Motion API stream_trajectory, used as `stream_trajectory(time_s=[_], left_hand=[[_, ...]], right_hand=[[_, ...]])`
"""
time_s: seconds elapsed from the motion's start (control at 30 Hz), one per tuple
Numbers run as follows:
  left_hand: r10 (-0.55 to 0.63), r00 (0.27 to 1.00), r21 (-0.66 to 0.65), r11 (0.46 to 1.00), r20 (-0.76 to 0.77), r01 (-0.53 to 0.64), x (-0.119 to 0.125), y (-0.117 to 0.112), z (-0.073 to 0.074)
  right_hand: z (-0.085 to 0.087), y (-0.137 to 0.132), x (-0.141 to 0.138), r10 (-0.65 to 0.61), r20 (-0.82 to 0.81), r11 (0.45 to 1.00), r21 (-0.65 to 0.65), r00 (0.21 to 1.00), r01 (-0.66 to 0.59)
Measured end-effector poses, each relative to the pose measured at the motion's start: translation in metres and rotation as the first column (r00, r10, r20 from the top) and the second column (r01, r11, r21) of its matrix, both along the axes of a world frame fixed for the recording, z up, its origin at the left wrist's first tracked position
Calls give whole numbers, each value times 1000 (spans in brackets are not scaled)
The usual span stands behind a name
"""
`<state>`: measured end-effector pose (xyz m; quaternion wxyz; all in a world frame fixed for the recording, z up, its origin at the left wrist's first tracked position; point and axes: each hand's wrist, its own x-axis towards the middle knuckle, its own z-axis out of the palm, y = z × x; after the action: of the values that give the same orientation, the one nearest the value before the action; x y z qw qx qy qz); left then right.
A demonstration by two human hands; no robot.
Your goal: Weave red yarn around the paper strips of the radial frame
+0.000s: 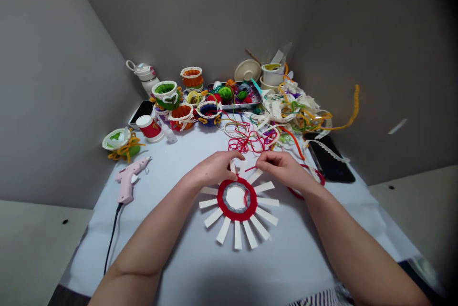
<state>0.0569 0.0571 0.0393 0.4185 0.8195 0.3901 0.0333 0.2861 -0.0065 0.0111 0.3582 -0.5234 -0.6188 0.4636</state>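
Observation:
A paper cup cut into splayed white strips [238, 237] is held above the front part of the table. Red yarn [223, 210] is woven in a band around its middle, with a grey ring [229, 207] inside that. My left hand [223, 165] grips the cup's far edge, thumb by the red band and fingers behind the strips. Between the thumb and fingertips of my right hand [281, 167] is a pinched strand of red yarn [251, 168], which runs toward the band. Loose red yarn [243, 144] lies in loops just beyond both hands.
To the left lies a pink glue gun [127, 182] with a black cord. Several yarn-woven baskets [182, 114] stand at the back, near a tray of yarn balls [255, 102]. Tangled yarn and lace [286, 108] sprawl back right, beside a black phone [332, 160]. A red-white cup [149, 129] stands left.

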Motion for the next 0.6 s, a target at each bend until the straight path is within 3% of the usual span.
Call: stream_trajectory(time_s=[0.3, 0.6], left_hand=[[12, 1000, -20, 1000, -16, -12, -1, 3, -4], [92, 996, -43, 995, 4, -92, -10, 15, -8]], right_hand=[[3, -6, 1, 8, 164, 942, 329, 986, -62], [6, -5, 6, -36, 166, 963, 268, 985, -10]])
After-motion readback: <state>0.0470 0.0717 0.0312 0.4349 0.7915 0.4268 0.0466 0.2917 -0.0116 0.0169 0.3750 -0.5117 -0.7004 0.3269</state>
